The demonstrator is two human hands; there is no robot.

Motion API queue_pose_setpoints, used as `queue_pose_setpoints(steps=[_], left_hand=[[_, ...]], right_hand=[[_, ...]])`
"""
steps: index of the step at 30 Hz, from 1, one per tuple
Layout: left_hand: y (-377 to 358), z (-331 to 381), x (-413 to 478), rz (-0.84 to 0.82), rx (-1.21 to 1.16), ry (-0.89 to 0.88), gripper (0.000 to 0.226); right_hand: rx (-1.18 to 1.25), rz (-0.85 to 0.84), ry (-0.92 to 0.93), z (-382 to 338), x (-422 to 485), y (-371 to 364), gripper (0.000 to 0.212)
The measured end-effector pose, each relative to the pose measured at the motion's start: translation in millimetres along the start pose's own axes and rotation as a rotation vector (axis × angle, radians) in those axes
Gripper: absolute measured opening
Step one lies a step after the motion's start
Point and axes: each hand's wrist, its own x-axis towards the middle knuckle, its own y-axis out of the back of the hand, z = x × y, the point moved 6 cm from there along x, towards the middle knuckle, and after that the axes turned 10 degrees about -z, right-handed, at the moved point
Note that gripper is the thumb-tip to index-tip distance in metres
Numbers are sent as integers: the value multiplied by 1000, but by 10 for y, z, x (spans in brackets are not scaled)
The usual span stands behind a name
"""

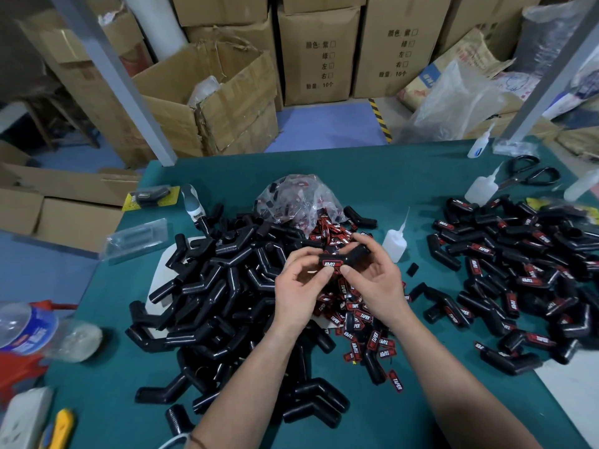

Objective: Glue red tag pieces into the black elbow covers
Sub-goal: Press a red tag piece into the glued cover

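Observation:
Above the middle of the table, both hands hold one black elbow cover [351, 254] with a red tag [331, 263] on its near face. My left hand [299, 286] grips the cover's left end, thumb against the tag. My right hand [372, 277] curls round the right end, its thumb beside the tag. Under the hands lies a scatter of loose red tags [363, 322]. A big heap of bare black covers [227, 286] fills the left. Covers with tags on them [518, 270] are piled at the right.
A clear bag of tags [298, 199] sits behind the hands. A white glue bottle [395, 241] stands just right of them, with more bottles [483, 187] and scissors [531, 171] at the far right. A water bottle [29, 328] and a yellow knife [63, 429] lie at the near left.

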Motion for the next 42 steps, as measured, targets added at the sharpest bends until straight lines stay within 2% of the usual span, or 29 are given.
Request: queue_pose_setpoints(steps=[3,5,7,9,11,13,15,18,22,25,30,33,35,38,42], left_hand=[[-16,54,-10,-2,-69,-11,37],[-42,53,-9,-47,45,-1,27],[-40,16,-3,-54,81,42,17],[-23,-23,4,-48,-26,110,35],[-25,-41,19,-94,-149,134,59],[-60,-39,17,-150,-155,133,65],[-75,-27,9,-138,-76,122,51],[-46,-9,-12,-44,-60,114,32],[-43,0,-29,-1,-66,104,27],[-40,31,-42,23,-33,74,28],[-53,150,-49,-21,149,-100,28],[-60,171,-70,-1,204,-132,29],[-46,167,-74,3,246,-163,26],[-42,158,-74,-6,295,-224,16],[-79,166,-98,-11,357,-256,17]], right_hand=[[-122,-91,-38,2,26,31,70],[-145,-152,-56,29,26,8,83],[-35,-77,-76,56,26,19,85],[32,-5,-85,75,27,20,66],[-40,-16,-98,60,41,3,41],[-136,-67,-100,43,51,-2,26],[-182,-91,-112,26,51,-10,23],[-112,-47,-126,34,19,-25,26],[-34,-7,-69,46,-2,-17,35],[-87,-19,18,-13,-6,-8,41],[-100,7,-14,-25,-7,20,35],[-106,-34,10,-35,-13,21,42],[-204,-76,52,-85,-15,33,48],[-567,-172,259,-211,3,33,27],[-653,-165,326,-271,8,39,16]])
